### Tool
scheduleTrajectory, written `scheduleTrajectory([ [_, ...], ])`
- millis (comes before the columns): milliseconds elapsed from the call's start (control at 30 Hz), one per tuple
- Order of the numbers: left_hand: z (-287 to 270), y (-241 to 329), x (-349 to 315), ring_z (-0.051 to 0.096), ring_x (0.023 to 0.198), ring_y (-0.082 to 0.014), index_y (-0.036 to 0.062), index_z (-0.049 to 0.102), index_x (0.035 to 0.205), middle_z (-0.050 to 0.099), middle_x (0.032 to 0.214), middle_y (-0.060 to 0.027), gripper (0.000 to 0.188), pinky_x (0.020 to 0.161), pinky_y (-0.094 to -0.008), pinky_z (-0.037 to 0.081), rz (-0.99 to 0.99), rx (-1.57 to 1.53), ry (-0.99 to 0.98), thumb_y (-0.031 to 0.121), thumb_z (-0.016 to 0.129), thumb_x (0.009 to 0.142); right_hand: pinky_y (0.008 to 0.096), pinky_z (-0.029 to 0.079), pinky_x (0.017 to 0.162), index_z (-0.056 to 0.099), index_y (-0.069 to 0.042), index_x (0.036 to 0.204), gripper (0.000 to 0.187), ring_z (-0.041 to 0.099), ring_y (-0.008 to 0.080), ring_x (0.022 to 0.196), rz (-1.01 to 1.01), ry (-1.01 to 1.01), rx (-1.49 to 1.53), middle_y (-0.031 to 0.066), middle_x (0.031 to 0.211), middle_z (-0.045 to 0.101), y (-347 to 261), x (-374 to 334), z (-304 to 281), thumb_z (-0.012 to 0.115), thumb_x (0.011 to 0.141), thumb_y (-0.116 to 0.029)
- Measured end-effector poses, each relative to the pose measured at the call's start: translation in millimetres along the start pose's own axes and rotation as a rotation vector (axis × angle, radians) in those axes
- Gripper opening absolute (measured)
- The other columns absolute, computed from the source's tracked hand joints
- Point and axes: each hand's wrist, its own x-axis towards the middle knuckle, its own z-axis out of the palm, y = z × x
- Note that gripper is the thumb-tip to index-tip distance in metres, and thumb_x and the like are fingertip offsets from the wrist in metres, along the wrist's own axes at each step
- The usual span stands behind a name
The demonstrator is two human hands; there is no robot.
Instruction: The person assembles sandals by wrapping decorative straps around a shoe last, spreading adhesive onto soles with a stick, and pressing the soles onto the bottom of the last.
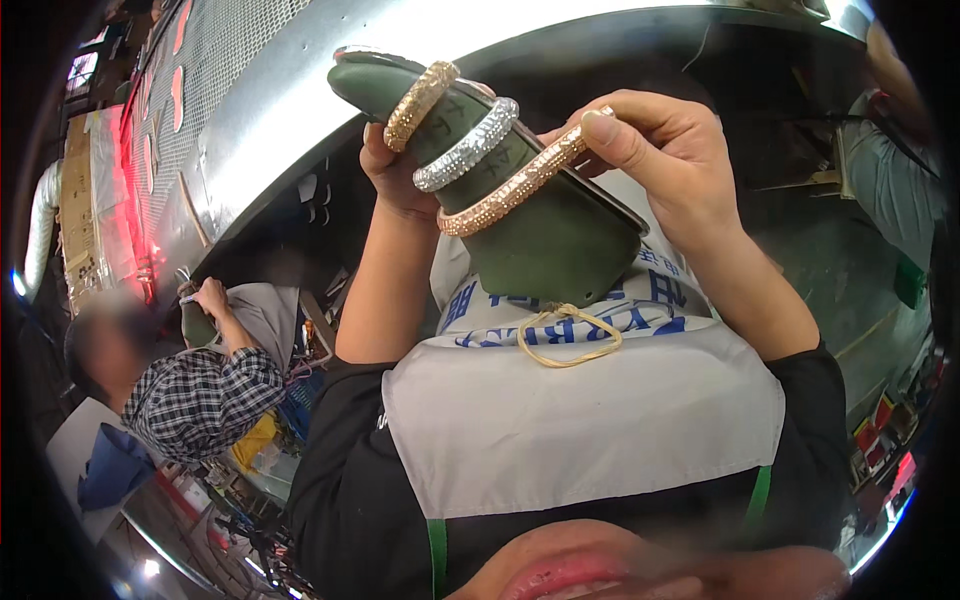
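A dark green shoe last (550, 250) lies slanted in front of my chest, its toe pointing to the upper left. Three glittery straps cross it: a gold strap (420, 105) near the toe, a silver strap (467, 146) in the middle, and a rose-gold strap (510, 195) nearest the heel. My left hand (405, 185) grips the last from behind on the toe side; most of its fingers are hidden. With thumb and fingers, my right hand (670, 165) pinches the upper end of the rose-gold strap. A pale cord loop (570, 358) hangs at the heel end.
A curved metal edge (290, 90) with a perforated mesh (225, 65) runs beyond my hands. At the left a co-worker in a checked shirt (205, 395) holds another green last (197, 325). Another person's grey sleeve (890, 190) shows at the right.
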Motion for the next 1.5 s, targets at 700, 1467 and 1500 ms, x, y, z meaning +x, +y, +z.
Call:
scheduleTrajectory([
  [700,45,-8,41,0.051,0.119,-0.0437,0.0062,0.049,0.128,0.055,0.119,-0.0288,0.060,0.101,-0.0535,0.042,-0.012,0.027,-0.646,0.043,0.067,0.085,0.0365,0.038,0.103,0.041,0.005,0.134,0.077,0.051,0.0231,0.117,0.584,-0.831,0.589,0.0161,0.124,0.055,44,21,7,0.077,0.074,-0.028],
  [1467,77,-72,5,0.048,0.121,-0.0205,0.0039,0.025,0.144,0.047,0.132,-0.0109,0.087,0.102,-0.0361,0.039,-0.041,0.641,0.408,0.016,0.076,0.075,0.0380,0.034,0.107,0.025,-0.005,0.144,0.066,0.040,0.0230,0.130,0.351,-0.178,0.367,0.0110,0.141,0.040,50,-44,-35,0.056,0.094,-0.034],
  [1500,71,-74,6,0.046,0.125,-0.0231,0.0031,0.025,0.145,0.045,0.136,-0.0114,0.092,0.105,-0.0383,0.038,-0.103,0.558,0.387,0.021,0.079,0.072,0.0394,0.034,0.107,0.023,-0.005,0.145,0.071,0.039,0.0239,0.132,0.291,-0.258,0.493,0.0116,0.142,0.038,63,-46,-49,0.059,0.092,-0.036],
])
